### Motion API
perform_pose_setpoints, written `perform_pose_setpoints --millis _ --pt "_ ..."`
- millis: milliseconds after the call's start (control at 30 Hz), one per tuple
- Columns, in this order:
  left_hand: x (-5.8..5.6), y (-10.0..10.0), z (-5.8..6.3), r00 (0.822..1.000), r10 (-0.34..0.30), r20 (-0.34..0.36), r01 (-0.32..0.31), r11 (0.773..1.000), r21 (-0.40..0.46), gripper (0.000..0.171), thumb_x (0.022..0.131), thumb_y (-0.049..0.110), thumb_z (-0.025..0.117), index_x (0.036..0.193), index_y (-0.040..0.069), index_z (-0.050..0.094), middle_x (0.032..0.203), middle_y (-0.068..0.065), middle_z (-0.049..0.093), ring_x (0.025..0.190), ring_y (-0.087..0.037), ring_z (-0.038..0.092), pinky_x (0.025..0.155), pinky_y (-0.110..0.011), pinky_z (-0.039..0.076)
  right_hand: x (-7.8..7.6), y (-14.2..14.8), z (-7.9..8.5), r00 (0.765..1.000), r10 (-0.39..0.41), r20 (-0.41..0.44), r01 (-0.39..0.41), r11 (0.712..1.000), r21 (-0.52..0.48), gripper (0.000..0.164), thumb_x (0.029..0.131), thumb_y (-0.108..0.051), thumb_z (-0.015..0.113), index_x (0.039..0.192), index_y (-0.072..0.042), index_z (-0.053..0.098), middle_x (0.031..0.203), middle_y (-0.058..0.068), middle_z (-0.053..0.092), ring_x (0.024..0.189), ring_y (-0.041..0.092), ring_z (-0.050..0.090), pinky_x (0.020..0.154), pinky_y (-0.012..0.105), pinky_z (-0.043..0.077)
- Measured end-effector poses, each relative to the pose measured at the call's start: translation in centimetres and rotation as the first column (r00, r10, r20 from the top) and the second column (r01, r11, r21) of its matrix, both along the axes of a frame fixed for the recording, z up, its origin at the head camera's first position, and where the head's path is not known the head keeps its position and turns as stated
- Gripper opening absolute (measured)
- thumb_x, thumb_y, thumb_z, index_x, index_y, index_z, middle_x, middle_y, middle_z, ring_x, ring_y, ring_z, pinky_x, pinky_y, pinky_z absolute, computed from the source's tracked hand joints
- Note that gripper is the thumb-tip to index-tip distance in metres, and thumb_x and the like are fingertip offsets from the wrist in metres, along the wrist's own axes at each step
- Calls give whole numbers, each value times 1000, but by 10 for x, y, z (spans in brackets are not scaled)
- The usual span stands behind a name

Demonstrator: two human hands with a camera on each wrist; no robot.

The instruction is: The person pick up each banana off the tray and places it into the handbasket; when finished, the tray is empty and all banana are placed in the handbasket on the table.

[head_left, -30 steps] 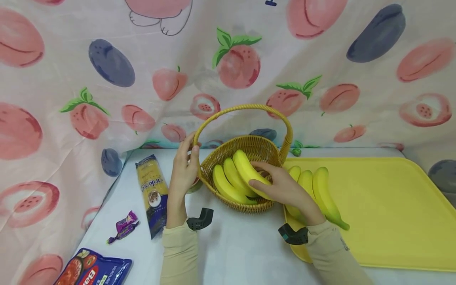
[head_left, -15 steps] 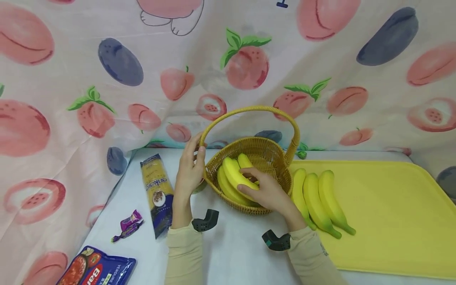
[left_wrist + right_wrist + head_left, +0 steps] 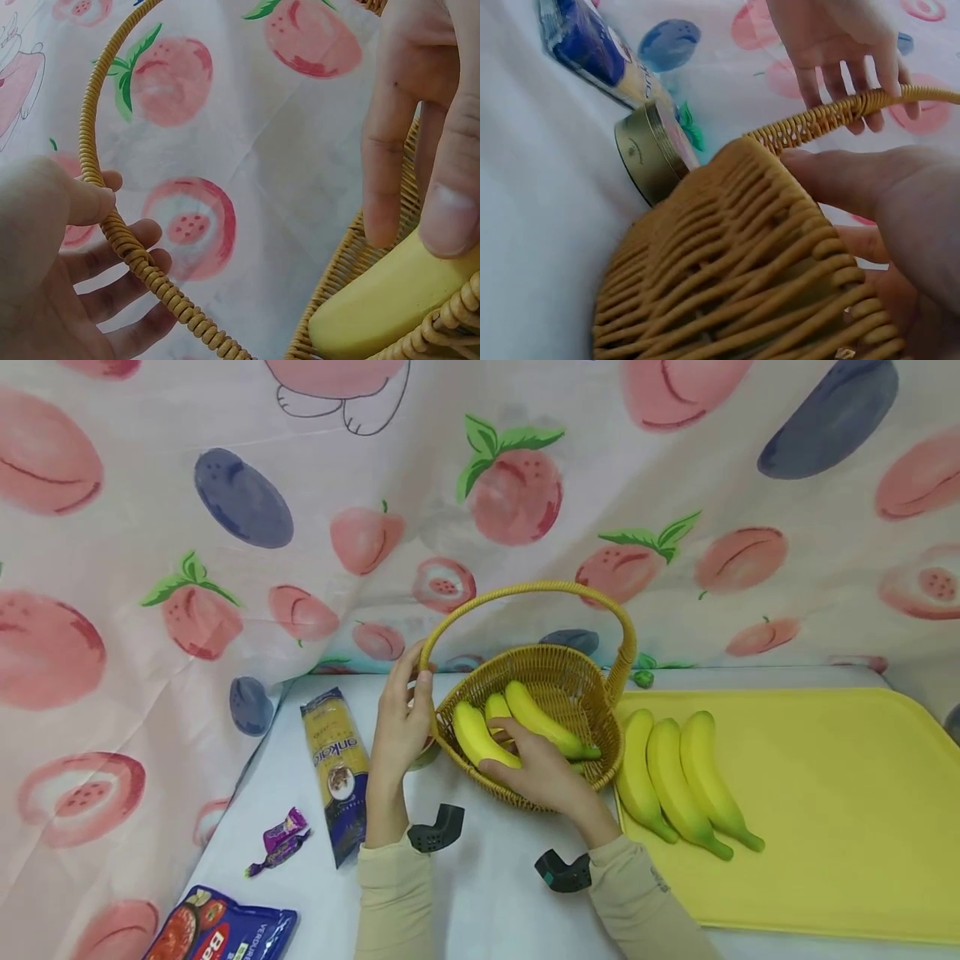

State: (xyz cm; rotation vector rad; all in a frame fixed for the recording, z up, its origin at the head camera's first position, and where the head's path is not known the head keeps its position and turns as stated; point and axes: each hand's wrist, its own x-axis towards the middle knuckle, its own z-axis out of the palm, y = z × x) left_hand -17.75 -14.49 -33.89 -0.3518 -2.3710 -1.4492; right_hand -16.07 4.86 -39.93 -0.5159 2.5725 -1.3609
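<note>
My left hand (image 3: 401,722) holds the side of the wicker basket's handle (image 3: 139,259), with the thumb on one side and the fingers behind. Inside the basket (image 3: 555,664), my right hand (image 3: 540,768) grips a yellow banana (image 3: 472,731) at the left, near the front rim. Thumb and fingers straddle this banana in the left wrist view. To its right lies another banana (image 3: 547,722), and part of a further banana (image 3: 496,707) shows between them. In the right wrist view, the woven basket wall (image 3: 727,255) hides most of the right hand's grip.
Three bananas (image 3: 678,777) lie side by side on the yellow tray (image 3: 840,810), right of the basket. A round tin (image 3: 649,154) stands against the basket's left side. Further left are an Ankara packet (image 3: 337,768), wrapped candies (image 3: 281,842) and a blue pouch (image 3: 232,927). A fruit-print cloth (image 3: 420,460) hangs behind.
My right hand has moved left inside the basket, from the right-hand banana to the left side. The tray's bananas, partly behind my arm before, now show fully. My left hand stays on the handle.
</note>
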Motion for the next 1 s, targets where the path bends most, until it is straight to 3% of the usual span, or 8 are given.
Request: perform_pose_setpoints --millis 100,267,433,533,700,1000 --pt "-5 -3 -11 1000 7 -15 -7 1000 2 40 103 26 37 142 23 40 119 -9 54 115 -20 51 97 -47 45 2 -2 -1 1000 8 -16 -8 1000 19 56 88 -37 66 137 -16 47 128 6 58 117 24 56 97 42 47" --pt "-7 -4 -13 1000 7 -23 -7 1000 3 40 102 26 38 142 24 40 119 -10 54 115 -21 51 98 -48 45 2 -5 -2 996 26 -80 -22 998 57 50 89 -37 64 131 -11 54 130 3 58 119 23 55 98 42 46" --pt "-7 -3 -12 1000 5 -13 -5 1000 21 40 102 21 39 143 19 40 120 -14 55 116 -24 51 99 -48 44 2 -3 -1 996 34 -82 -28 997 75 53 91 -40 60 135 -12 50 134 4 54 123 22 52 102 40 43" --pt "-1 1 -4 1000 13 9 -13 1000 25 41 102 15 38 143 12 39 119 -18 54 117 -28 50 100 -49 43 3 2 1 996 37 -82 -33 998 56 51 93 -40 57 136 -14 49 136 4 52 123 23 51 101 41 44" --pt "10 9 15 999 28 22 -29 999 15 40 102 10 38 142 4 39 117 -24 54 118 -32 50 102 -52 41 9 19 9 984 10 -176 -17 999 -41 38 95 -32 56 130 -19 51 128 4 54 112 23 55 89 41 49" --pt "8 12 20 999 30 26 -30 1000 7 40 102 9 37 142 3 38 117 -26 54 118 -34 50 102 -52 42 17 79 23 960 -56 -276 43 998 -53 33 96 -24 55 128 -20 52 120 1 57 103 13 56 80 30 53"
